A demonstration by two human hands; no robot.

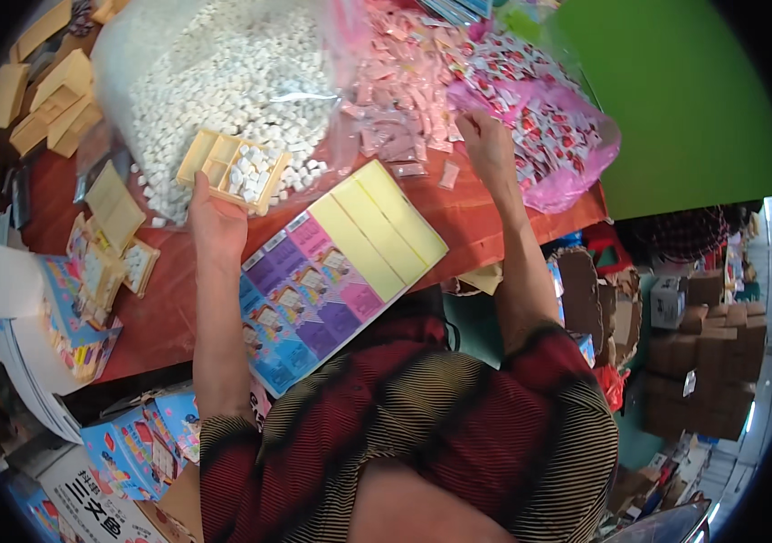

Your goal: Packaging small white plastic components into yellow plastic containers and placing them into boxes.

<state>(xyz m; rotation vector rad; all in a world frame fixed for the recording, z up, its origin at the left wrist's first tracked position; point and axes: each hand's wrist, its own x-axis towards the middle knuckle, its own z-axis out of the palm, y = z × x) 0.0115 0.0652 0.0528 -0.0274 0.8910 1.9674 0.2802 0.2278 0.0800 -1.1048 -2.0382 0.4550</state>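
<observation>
My left hand (217,224) grips the near edge of a small pale wooden divided tray (194,156). White cubes (254,174) fill its right compartment, while its left ones look bare. Behind the tray, a large clear plastic bag (113,90) spills more white cubes (223,81). My right hand (491,152) is closed beside a pink plastic bag (576,185) of small red-and-white packets (556,136); whether its fingers hold anything is hidden. Pink sachets (404,100) are heaped to its left, one lying loose. Nearer me is a colourful printed sheet (336,285) with yellow panels.
Cube-filled wooden boxes (101,276) stand at the left of the red table (155,312). More wooden boxes (56,104) are stacked at the far left. A green board (684,100) borders the right. Blue printed cartons (137,443) sit below left, brown cardboard boxes (702,362) at right.
</observation>
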